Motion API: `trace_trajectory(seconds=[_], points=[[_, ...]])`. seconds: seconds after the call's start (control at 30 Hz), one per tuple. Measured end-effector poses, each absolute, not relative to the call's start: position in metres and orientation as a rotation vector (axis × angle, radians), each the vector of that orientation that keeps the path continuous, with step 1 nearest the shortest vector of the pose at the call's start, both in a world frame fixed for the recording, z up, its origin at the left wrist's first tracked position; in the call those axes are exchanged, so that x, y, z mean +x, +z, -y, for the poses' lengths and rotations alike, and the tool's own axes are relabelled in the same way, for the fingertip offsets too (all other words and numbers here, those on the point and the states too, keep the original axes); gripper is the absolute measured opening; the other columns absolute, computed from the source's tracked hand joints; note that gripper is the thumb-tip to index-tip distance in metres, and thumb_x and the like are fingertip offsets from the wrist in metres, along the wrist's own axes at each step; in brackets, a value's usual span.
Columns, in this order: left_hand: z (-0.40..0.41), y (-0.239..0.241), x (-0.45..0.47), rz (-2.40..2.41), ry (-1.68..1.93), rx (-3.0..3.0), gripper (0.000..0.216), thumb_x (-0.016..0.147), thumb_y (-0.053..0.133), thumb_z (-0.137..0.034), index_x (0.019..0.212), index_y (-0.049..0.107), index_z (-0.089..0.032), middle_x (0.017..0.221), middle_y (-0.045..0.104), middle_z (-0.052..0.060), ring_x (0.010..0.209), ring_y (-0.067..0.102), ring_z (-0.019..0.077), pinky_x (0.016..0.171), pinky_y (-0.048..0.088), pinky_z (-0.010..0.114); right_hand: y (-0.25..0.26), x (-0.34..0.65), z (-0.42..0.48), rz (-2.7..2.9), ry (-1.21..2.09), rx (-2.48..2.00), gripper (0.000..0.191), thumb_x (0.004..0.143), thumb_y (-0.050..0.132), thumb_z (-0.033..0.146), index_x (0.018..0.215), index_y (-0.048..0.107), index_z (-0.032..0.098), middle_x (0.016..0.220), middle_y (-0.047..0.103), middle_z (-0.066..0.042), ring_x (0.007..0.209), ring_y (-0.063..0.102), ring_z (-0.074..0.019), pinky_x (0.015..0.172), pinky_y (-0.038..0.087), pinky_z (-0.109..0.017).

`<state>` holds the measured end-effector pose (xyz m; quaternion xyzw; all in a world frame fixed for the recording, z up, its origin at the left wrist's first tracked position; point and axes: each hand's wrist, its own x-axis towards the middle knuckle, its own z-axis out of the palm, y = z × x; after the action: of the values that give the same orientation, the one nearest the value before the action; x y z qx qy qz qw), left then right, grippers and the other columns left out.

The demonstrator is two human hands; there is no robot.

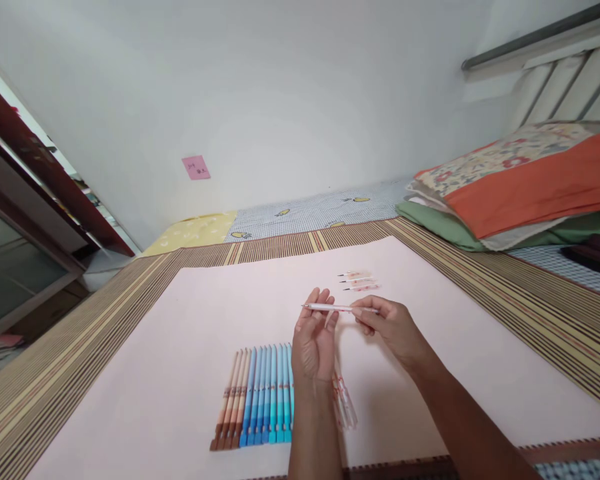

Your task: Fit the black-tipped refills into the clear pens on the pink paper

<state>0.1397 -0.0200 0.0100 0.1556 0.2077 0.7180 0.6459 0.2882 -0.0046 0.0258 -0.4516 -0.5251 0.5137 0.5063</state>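
Observation:
My right hand [387, 323] pinches a thin white pen [330, 307] by its right end and holds it level above the pale pink sheet [180, 347]. My left hand [314, 337] is beside it, palm up with fingers upright, touching the pen's middle. Below my left hand lies a neat row of several brown and blue pens [257, 397]. A few clear pen caps or tubes [344, 400] lie to the right of my left wrist. Three small pens [359, 281] lie farther away on the sheet.
The pink sheet lies on a striped woven mat [530, 293] on a bed. Folded pillows and blankets [525, 183] are stacked at the right. A white wall with a pink note [196, 167] is behind. A dark cabinet [25, 220] stands at the left.

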Motion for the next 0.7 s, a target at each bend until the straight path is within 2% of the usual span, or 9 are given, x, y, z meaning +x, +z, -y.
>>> trace_trajectory(seconds=[0.1, 0.17, 0.2, 0.33, 0.47, 0.57, 0.7], points=[[0.0171, 0.0071, 0.1423, -0.559, 1.674, 0.326, 0.023, 0.072, 0.085, -0.023, 0.091, 0.074, -0.015, 0.098, 0.075, 0.008, 0.092, 0.07, 0.0167, 0.083, 0.054, 0.027, 0.0283, 0.2862, 0.0066, 1.281, 1.196, -1.106, 0.035, 0.069, 0.078, 0.05, 0.079, 0.07, 0.017, 0.06, 0.056, 0.002, 0.055, 0.047, -0.0117, 0.05, 0.035, -0.025], [0.015, 0.0054, 0.1427, -0.612, 1.699, 0.299, 0.02, 0.069, 0.088, -0.022, 0.079, 0.072, -0.014, 0.082, 0.072, 0.003, 0.078, 0.068, 0.0118, 0.076, 0.053, 0.022, 0.0285, 0.2853, 0.0073, 1.294, 1.179, -1.125, 0.034, 0.069, 0.078, 0.049, 0.08, 0.07, 0.018, 0.06, 0.056, 0.002, 0.055, 0.047, -0.0122, 0.051, 0.035, -0.026], [0.0144, 0.0053, 0.1425, -0.62, 1.701, 0.295, 0.02, 0.068, 0.088, -0.02, 0.078, 0.072, -0.014, 0.081, 0.072, 0.003, 0.076, 0.067, 0.0108, 0.076, 0.052, 0.021, 0.0283, 0.2851, 0.0073, 1.296, 1.187, -1.131, 0.034, 0.069, 0.077, 0.049, 0.079, 0.07, 0.018, 0.058, 0.056, 0.002, 0.054, 0.047, -0.0121, 0.05, 0.035, -0.025], [0.0167, 0.009, 0.1405, -0.596, 1.647, 0.322, 0.025, 0.068, 0.084, -0.014, 0.092, 0.075, -0.014, 0.1, 0.075, 0.009, 0.092, 0.069, 0.016, 0.085, 0.052, 0.026, 0.0272, 0.2856, 0.0067, 1.272, 1.256, -1.139, 0.034, 0.072, 0.075, 0.051, 0.074, 0.067, 0.018, 0.054, 0.052, 0.003, 0.051, 0.043, -0.0108, 0.048, 0.031, -0.025], [0.0205, 0.0115, 0.1404, -0.547, 1.628, 0.367, 0.029, 0.072, 0.079, -0.016, 0.101, 0.074, -0.016, 0.117, 0.072, 0.013, 0.106, 0.067, 0.0221, 0.09, 0.052, 0.032, 0.0267, 0.2839, 0.0066, 1.299, 1.215, -1.121, 0.037, 0.073, 0.074, 0.054, 0.069, 0.065, 0.018, 0.053, 0.051, 0.003, 0.05, 0.042, -0.0103, 0.047, 0.031, -0.025], [0.0202, 0.0091, 0.1406, -0.541, 1.649, 0.342, 0.024, 0.076, 0.078, -0.022, 0.098, 0.073, -0.017, 0.107, 0.073, 0.009, 0.098, 0.068, 0.0192, 0.086, 0.052, 0.031, 0.0242, 0.2813, 0.0065, 1.331, 1.173, -1.097, 0.039, 0.075, 0.072, 0.056, 0.069, 0.065, 0.018, 0.058, 0.054, 0.002, 0.052, 0.043, -0.0108, 0.049, 0.033, -0.025], [0.0178, 0.0051, 0.1402, -0.526, 1.664, 0.345, 0.023, 0.067, 0.082, -0.016, 0.086, 0.07, -0.016, 0.092, 0.072, 0.005, 0.086, 0.067, 0.0156, 0.081, 0.052, 0.028, 0.0197, 0.2798, 0.0064, 1.378, 1.097, -1.099, 0.039, 0.079, 0.069, 0.056, 0.077, 0.067, 0.018, 0.063, 0.057, 0.0, 0.054, 0.045, -0.012, 0.052, 0.037, -0.026]])
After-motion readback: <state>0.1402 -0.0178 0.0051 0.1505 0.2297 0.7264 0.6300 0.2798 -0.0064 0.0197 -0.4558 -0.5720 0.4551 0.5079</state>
